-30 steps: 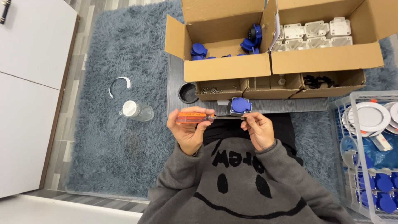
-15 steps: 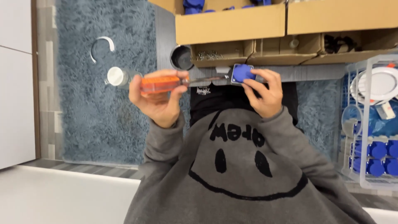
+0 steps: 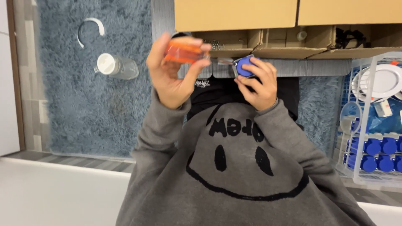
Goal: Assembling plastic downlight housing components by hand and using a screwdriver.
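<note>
My left hand [image 3: 171,75] grips the orange handle of a screwdriver [image 3: 184,51], raised in front of me with its shaft pointing right. The tip of the shaft meets a small blue and grey socket part [image 3: 243,66] held in my right hand [image 3: 257,83], whose fingers wrap over it. Both hands hover above my lap, over the front edge of a low grey table [image 3: 301,67]. My grey sweatshirt with a black smiling face fills the lower part of the view.
Cardboard boxes [image 3: 234,16] stand on the table at the top. On the blue shaggy rug [image 3: 96,109] at the left lie a clear plastic bottle [image 3: 115,67] and a white ring piece [image 3: 90,27]. At the right, a clear crate [image 3: 368,125] holds blue parts and white discs.
Both hands with the screwdriver and the blue part have come up closer to the camera. The view has tilted down, so the boxes slid toward the top edge.
</note>
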